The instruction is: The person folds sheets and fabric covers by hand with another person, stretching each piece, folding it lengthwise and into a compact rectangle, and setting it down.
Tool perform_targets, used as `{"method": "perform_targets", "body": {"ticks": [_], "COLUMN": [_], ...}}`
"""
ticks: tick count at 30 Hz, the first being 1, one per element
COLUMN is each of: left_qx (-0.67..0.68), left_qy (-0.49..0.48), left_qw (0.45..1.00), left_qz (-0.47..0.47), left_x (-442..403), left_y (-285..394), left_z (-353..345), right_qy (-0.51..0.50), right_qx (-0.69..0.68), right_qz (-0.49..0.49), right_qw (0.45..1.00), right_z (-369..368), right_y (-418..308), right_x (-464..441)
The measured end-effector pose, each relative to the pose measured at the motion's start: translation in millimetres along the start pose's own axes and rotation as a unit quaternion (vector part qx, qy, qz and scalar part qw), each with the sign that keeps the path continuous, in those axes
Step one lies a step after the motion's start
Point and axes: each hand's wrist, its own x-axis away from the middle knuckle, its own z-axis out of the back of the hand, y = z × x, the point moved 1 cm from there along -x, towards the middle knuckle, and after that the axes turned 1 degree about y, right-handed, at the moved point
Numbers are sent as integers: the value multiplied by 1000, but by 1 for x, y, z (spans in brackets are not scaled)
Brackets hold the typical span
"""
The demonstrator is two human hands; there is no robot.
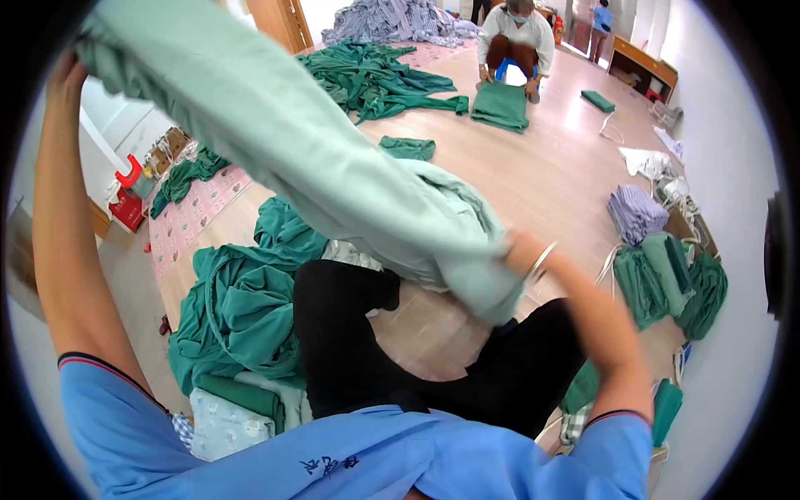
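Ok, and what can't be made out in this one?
- Right hand: head view, finger placement smeared by motion blur.
- Left hand: head view, fingers partly hidden by the pale green cloth.
- The cloth's upper end: cut off by the head view's top edge.
- Person in blue at the back: head view, too small to tell what their hands do.
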Motion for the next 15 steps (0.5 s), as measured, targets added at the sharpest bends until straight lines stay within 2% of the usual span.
{"method": "perform_targets", "body": {"ticks": [1, 2, 3, 4, 5, 7, 8, 9, 10, 11, 12, 13, 14, 15], "left_qx": [58, 45, 40, 36, 34, 33, 34, 37, 39, 44, 44, 41, -4, -16], "left_qy": [122, 140, 140, 141, 145, 139, 131, 119, 99, 71, 31, -27, -173, -270], "left_qw": [989, 987, 988, 988, 987, 986, 986, 986, 988, 989, 990, 989, 975, 949], "left_qz": [65, 61, 60, 60, 66, 91, 100, 108, 115, 123, 132, 141, 141, 164], "left_x": [47, 49, 48, 47, 43, 40, 36, 36, 36, 40, 44, 52, 63, 91], "left_y": [5, -1, -6, -15, -24, -39, -45, -47, -49, -50, -49, -48, -48, -40], "left_z": [-22, -4, 16, 28, 39, 49, 52, 52, 46, 34, 17, -7, -37, -83], "right_qy": [277, 226, 537, 633, 614, 632, 634, 610, 594, 538, 524, 471, 385, 314], "right_qx": [65, 384, 290, 88, -163, -411, -393, -339, -141, -148, 31, 157, 5, -83], "right_qz": [7, 55, -22, -98, -153, 22, 22, 23, -24, -18, -39, 13, -7, -14], "right_qw": [959, 893, 791, 763, 757, 657, 665, 716, 792, 830, 850, 868, 923, 946], "right_z": [34, 100, 165, 222, 260, 272, 277, 269, 263, 242, 223, 206, 194, 192], "right_y": [60, 120, 175, 101, 112, 68, 93, 96, 121, 108, 96, 101, 94, 62], "right_x": [-18, -32, -32, 39, 55, 81, 68, 67, 55, 57, 57, 47, 44, 52]}}
